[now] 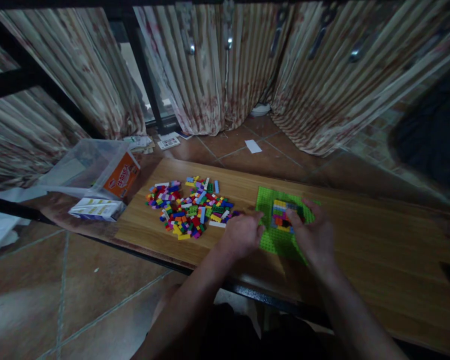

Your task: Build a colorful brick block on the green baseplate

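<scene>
A green studded baseplate (pixel 268 243) lies on the wooden tabletop, bearing a low block of multicoloured toy bricks (pixel 280 211). My right hand (pixel 317 237) reaches over the plate's right side. Its thumb lies on the brick block and its fingers curve round the far right side, hiding part of it. My left hand (pixel 243 232) is closed at the plate's left edge, fingers curled in; whatever they hold is hidden. Left of that hand spreads a loose heap of small toy bricks (pixel 193 212) in many colours.
The long wooden tabletop (pixel 378 240) has a dark front edge (pixel 262 295). A clear plastic bin (pixel 86 165) with an orange label and a white box (pixel 96 209) are to the left. Striped curtains (pixel 206 70) hang behind; papers (pixel 253 146) lie on the tiled floor.
</scene>
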A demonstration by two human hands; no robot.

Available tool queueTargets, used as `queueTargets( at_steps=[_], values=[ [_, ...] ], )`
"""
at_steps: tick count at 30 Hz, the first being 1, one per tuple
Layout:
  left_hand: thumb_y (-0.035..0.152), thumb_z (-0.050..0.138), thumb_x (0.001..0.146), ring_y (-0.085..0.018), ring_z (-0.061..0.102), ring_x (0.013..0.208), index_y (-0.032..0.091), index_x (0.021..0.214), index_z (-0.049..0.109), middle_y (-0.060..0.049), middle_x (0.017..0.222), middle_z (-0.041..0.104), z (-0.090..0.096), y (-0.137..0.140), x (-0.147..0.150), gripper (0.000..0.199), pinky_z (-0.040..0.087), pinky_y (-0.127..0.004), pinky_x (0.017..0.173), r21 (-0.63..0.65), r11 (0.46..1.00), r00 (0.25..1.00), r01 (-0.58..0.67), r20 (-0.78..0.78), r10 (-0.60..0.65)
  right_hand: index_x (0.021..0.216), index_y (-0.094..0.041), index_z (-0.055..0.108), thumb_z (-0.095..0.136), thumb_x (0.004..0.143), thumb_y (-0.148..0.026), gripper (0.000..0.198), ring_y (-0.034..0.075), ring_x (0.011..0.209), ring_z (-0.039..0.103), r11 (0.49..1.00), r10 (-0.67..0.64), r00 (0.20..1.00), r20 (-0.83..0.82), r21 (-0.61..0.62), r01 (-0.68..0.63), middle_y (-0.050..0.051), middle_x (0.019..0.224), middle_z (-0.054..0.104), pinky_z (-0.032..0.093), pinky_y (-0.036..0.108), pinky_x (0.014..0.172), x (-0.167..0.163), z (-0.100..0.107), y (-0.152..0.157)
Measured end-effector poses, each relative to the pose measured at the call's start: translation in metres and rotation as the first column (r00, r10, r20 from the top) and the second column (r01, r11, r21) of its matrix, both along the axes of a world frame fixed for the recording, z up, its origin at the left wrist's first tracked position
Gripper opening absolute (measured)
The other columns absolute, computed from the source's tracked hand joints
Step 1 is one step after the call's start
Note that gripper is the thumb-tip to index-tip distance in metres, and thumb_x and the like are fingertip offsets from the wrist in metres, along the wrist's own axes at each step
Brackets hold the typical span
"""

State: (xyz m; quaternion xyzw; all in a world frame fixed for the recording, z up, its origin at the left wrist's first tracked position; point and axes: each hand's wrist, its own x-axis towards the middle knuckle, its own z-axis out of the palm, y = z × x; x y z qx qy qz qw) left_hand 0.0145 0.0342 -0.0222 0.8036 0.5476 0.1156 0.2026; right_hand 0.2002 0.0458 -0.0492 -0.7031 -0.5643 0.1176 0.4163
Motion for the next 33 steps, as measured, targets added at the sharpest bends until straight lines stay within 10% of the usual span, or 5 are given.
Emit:
queueTargets(
  at_steps=[11,33],
  values=[
    [0.012,0.047,0.081,-0.018,0.065,0.091,0.020,0.093,0.073,-0.004,0.098,0.073,0.004,0.028,-0.079,0.030,0.050,-0.029,0.086,0.031,0.987,0.979,-0.160,0.132,0.155,0.103,-0.022,0.070,0.059,0.081,-0.041,0.031,0.024,0.100,0.064,0.992,0.121,0.978,-0.170,-0.019,-0.126,0.008,0.108,0.070,0.047,0.046,0.093,-0.010,0.009,-0.013],
    [0.020,0.044,0.089,-0.017,0.062,0.084,0.018,0.077,0.068,-0.006,0.088,0.067,0.007,0.028,-0.052,0.027,0.047,-0.027,0.078,0.056,0.995,0.995,-0.088,-0.047,0.091,0.092,-0.020,0.074,0.061,0.080,-0.042,0.028,0.025,0.094,0.067,0.998,0.047,0.967,-0.249,-0.036,-0.058,0.008,0.100,0.074,0.050,0.046,0.090,0.009,0.010,-0.006]
  ],
)
